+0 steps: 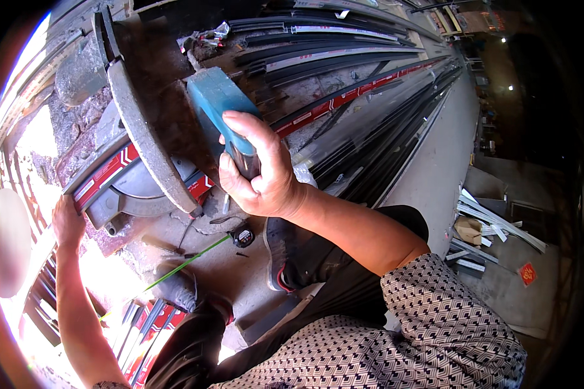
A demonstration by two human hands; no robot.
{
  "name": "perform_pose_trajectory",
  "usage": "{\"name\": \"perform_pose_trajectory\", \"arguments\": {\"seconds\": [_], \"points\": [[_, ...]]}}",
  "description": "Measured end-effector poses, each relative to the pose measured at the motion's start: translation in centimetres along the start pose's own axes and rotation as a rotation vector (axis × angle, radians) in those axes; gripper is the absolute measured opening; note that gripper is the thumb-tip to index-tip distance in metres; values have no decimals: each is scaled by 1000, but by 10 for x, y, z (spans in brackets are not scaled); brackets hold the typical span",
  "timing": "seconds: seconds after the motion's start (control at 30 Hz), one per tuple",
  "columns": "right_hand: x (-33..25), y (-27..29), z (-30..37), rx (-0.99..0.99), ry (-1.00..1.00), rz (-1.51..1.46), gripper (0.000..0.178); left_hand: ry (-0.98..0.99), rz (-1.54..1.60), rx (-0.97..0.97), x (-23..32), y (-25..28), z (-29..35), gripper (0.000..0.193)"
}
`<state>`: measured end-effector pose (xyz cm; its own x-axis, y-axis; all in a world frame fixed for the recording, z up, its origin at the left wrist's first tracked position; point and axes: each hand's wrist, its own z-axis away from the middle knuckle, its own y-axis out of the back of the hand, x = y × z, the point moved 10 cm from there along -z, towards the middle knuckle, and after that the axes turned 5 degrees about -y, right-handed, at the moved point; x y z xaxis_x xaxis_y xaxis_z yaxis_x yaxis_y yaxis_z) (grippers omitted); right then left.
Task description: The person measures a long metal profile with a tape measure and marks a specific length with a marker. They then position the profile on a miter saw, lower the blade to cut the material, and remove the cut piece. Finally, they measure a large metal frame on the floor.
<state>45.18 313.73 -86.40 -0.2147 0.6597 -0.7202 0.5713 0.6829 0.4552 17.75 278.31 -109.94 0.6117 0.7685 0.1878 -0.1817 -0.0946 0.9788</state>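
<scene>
My right hand point(266, 165) is wrapped around the blue handle point(217, 94) of a chop saw. The saw's grey, dusty blade guard point(146, 133) slants down in front of it, over the round metal base point(143, 178). A long dark metal profile with red-and-white film point(110, 172) lies across the base under the guard. My left hand point(68, 220) grips that profile near its left end, its fingertips partly hidden in glare. The blade itself is hidden by the guard.
A tape measure point(243, 236) lies on the floor near my feet, its green tape pulled out. Several dark profiles point(344, 55) are stacked beyond the saw and to the right. White offcuts point(493, 220) are piled at the far right. More red-filmed profiles point(152, 334) lie by my left leg.
</scene>
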Motion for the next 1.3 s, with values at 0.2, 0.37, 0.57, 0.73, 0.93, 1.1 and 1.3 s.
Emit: {"name": "perform_pose_trajectory", "arguments": {"seconds": [0.2, 0.37, 0.57, 0.73, 0.93, 1.1, 1.3], "points": [[-4, 0, 1, 2, 36, 33, 67, 0, -46, -36, -7, -5, 1, 15], [0, -2, 11, 17, 47, 29, 67, 3, -56, -57, -4, -6, -1, 16], [11, -6, 29, -26, 45, 21, 69, -18, -41, 7, -9, -9, 1, 20], [19, -9, 37, -1, -17, -19, 62, -29, -59, -22, 8, 5, 3, 21], [-13, 5, -32, 4, 54, -8, 64, -40, -77, -47, 9, 3, -4, 24], [-31, -4, -138, -168, -241, -164, 50, -1, -116, -102, 10, 9, 5, 25], [-1, -20, -255, -360, -424, -227, 59, -23, -84, -104, 26, 12, 9, 17]]}}
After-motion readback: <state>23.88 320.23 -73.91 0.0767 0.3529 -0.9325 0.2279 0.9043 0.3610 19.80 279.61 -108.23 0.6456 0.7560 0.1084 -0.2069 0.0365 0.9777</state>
